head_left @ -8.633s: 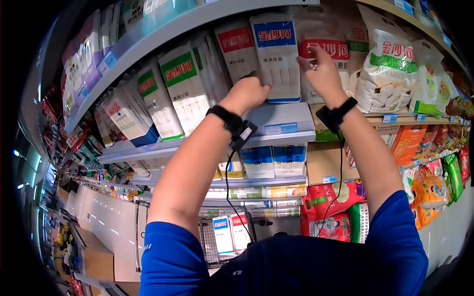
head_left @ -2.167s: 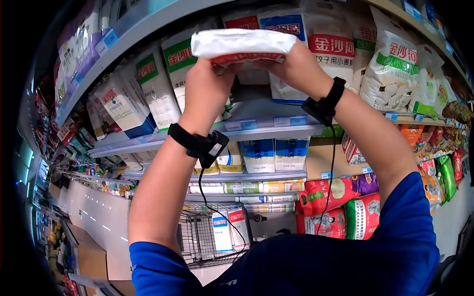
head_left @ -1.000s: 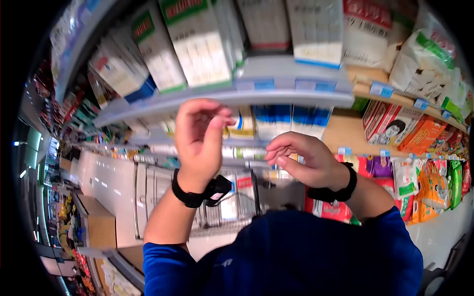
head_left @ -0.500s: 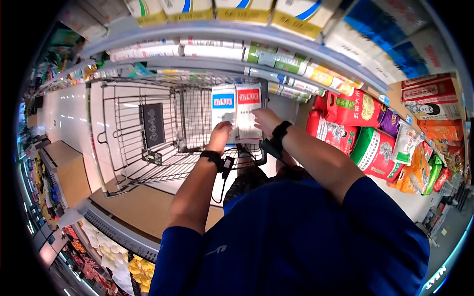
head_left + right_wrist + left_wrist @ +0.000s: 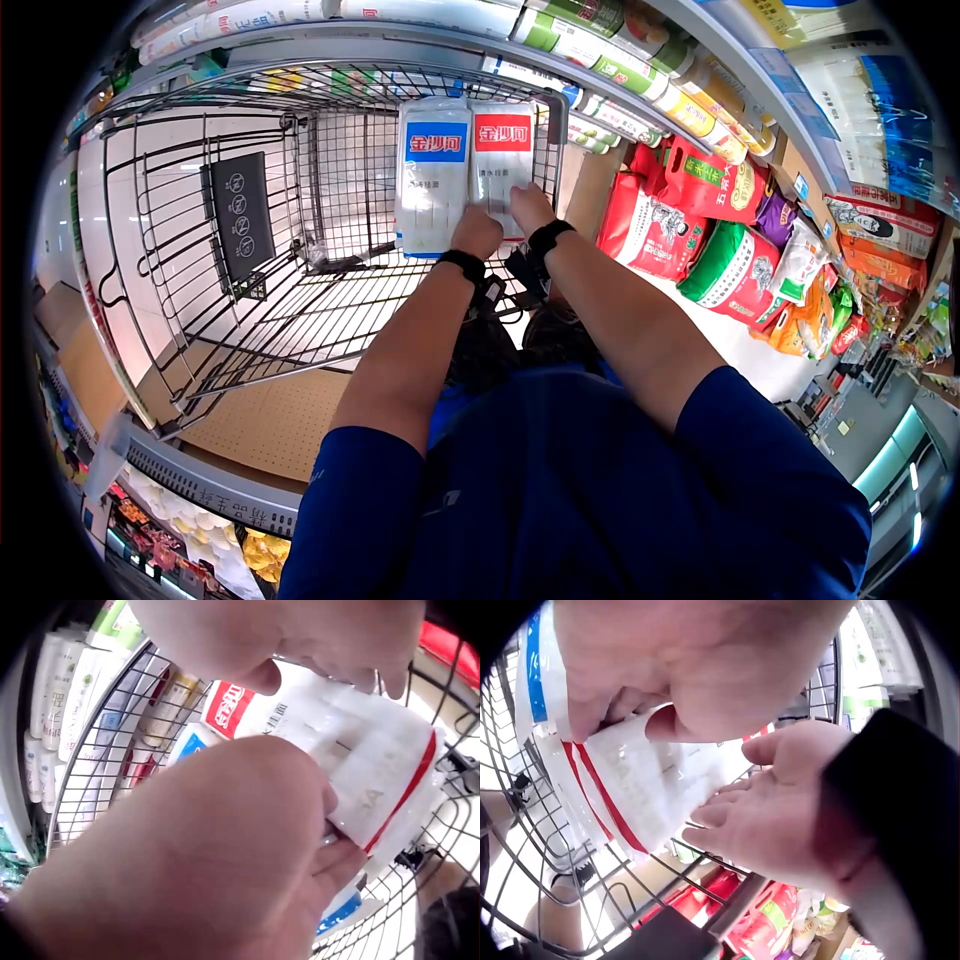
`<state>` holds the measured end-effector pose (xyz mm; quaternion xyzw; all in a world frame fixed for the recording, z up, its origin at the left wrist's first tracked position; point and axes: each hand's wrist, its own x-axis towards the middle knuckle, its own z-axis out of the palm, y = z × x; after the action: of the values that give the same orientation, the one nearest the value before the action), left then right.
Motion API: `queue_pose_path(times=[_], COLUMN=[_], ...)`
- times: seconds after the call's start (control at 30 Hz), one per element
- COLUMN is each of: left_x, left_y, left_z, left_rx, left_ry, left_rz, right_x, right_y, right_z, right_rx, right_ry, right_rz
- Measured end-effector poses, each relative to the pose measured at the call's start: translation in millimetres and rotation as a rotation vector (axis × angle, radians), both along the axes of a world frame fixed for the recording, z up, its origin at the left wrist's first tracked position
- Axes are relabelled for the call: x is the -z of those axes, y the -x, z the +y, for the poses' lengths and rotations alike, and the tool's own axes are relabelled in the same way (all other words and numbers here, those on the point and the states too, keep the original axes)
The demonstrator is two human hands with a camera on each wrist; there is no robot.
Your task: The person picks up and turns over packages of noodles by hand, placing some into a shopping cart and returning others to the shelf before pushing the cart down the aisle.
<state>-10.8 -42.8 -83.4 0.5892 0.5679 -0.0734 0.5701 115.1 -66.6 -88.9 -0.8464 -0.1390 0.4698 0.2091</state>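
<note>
Packet (image 5: 345, 742), red stripe (image 5: 403, 795) clearest from wrists

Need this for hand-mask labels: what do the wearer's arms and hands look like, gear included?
Left hand and right hand: no gloves. Each wrist has a black strap and small dark device; the left one shows a whitish label. Short blue sleeves, small pale mark on the left one. Can't trace cables clearly.

So shiny red plastic bags (image 5: 648, 232) are piled beside a green-and-red plastic bag (image 5: 735, 275), and white-and-green cylindrical packs (image 5: 572, 42) are lined up along a long grey shelf (image 5: 450, 39) (some yellow-and-white packs (image 5: 697, 118) too, btw).
</note>
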Motion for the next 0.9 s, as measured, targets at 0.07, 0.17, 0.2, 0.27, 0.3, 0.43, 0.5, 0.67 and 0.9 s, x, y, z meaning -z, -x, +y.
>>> queue_pose_path(times=[0.07,0.17,0.2,0.27,0.3,0.43,0.5,0.67,0.9], left_x=[30,54,58,-9,-34,-20,-66,-134,-263], left_y=[-6,-5,-1,-6,-9,6,3,26,60], left_z=[-9,-9,-7,13,20,25,38,55,26], left_rx=[0.071,0.271,0.307,0.169,0.024,-0.15,-0.237,-0.427,-0.288], left_ry=[-0.027,-0.133,-0.174,-0.045,0.084,0.174,0.337,0.63,0.45], left_rz=[0.094,0.025,0.039,0.034,0.032,-0.215,-0.248,-0.517,-0.567], right_x=[4,0,-3,-28,-32,-44,-35,-130,-231], right_y=[8,17,13,11,9,4,2,-17,-49], right_z=[-3,-4,-4,2,0,-1,-14,-15,-9], right_rx=[-0.003,0.017,0.015,0.001,0.009,0.033,0.04,0.145,0.125], right_ry=[-0.004,-0.128,-0.082,-0.023,-0.02,-0.056,-0.114,-0.252,-0.39], right_rz=[-0.054,-0.157,-0.097,-0.03,-0.03,0.098,0.219,0.663,1.182])
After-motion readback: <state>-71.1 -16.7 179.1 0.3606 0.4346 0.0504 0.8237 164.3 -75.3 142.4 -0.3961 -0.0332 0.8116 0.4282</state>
